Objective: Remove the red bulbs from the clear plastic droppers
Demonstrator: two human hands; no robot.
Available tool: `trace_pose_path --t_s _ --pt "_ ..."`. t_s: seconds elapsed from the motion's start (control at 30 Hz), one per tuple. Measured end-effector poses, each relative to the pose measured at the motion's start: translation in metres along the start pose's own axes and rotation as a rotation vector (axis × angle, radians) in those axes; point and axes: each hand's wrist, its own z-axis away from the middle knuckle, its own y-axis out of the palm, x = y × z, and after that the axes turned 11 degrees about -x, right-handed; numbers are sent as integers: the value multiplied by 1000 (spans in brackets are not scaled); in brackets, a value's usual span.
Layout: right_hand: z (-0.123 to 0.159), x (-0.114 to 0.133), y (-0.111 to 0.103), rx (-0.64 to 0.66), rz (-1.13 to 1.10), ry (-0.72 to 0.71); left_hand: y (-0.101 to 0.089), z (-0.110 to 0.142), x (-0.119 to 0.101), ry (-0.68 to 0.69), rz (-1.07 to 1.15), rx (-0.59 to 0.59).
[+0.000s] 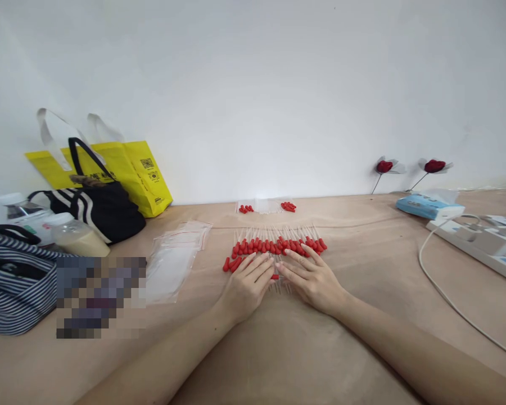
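A row of droppers with thin clear tubes and red rubber bulbs lies on the table, their tubes pointing to the wall. My left hand rests palm down at the near left of the row, fingers stretched out. Beside it, my right hand also lies palm down and open, its fingertips reaching the nearest red bulbs. Between the hands several loose clear tubes show, along with a single red bulb. A few more red bulbs lie by my left fingers. What is under my palms is hidden.
Clear zip bags lie to the left, near a yellow bag, a black bag, a bottle and a striped bag. More bulbs sit by the wall. Rightward are a tissue pack, power strip and cable.
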Motion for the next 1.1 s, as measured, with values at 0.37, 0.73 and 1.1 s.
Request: trace_pose_path --t_s 0.37,0.73,1.1 --pt "2 1 -1 -48 -82 17 -1 3 0 8 50 40" --pt "3 1 1 -55 -106 28 -2 6 1 2 81 73" --pt "5 3 0 -21 -121 40 -7 2 -1 13 69 71"
